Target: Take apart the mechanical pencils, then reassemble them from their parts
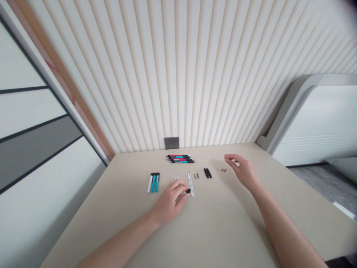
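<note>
My left hand pinches a small black pen part just above two long white tubes. My right hand hangs over the table's far right, its fingertips closed on a small pale piece. Just left of those fingers lie small grey pen parts. Between my hands are two black pen barrels and small grey parts. Three marker-like pens, white and teal, lie left of my left hand. Several pink and teal pens lie together near the wall.
A beige table meets a ribbed white wall with a grey wall socket at its far edge. Tiny white pieces lie beside my left hand. A white cabinet stands at far right.
</note>
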The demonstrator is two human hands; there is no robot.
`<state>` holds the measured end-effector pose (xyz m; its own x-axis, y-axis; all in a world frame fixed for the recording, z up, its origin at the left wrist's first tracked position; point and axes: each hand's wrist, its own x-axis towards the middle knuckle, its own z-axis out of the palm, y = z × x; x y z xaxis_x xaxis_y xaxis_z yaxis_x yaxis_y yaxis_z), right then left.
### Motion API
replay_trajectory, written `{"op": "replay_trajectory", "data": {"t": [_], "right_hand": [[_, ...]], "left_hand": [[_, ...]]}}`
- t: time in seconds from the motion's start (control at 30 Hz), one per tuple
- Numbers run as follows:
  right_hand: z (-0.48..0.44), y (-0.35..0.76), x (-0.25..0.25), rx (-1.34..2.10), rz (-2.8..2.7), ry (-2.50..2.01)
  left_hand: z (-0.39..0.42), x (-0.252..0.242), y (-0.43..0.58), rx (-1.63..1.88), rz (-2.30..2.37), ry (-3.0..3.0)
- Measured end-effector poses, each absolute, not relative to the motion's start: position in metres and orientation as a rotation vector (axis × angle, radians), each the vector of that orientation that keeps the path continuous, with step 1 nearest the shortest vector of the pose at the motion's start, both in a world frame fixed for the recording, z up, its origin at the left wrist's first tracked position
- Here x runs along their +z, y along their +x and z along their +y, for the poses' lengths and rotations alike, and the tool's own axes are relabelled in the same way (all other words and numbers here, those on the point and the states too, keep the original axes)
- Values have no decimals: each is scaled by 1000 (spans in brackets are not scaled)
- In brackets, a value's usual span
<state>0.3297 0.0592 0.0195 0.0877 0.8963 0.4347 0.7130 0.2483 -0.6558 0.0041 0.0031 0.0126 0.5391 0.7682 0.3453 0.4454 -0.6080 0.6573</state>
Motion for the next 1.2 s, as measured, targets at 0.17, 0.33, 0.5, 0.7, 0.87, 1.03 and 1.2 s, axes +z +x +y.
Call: {"op": "replay_trajectory", "data": {"t": [0.17,0.33,0.5,0.7,0.87,1.03,1.2], "right_hand": [[73,377,-2,360,-1751,-1843],[74,381,-11,485,-1858,-1819],[76,374,-15,527,-1892,-1774],[77,367,-16,603,-1927,-1709],[77,364,-17,598,-1930,-1719],[77,359,-16,543,-1917,-1724],[75,356,-16,525,-1918,-1716]], "left_hand": [[4,11,5,915,1050,2277],[4,11,6,902,1057,2282],[4,13,5,876,1049,2295],[4,13,5,871,1037,2308],[4,12,5,875,1032,2319],[4,12,5,869,1038,2323],[3,14,5,878,1033,2319]]}}
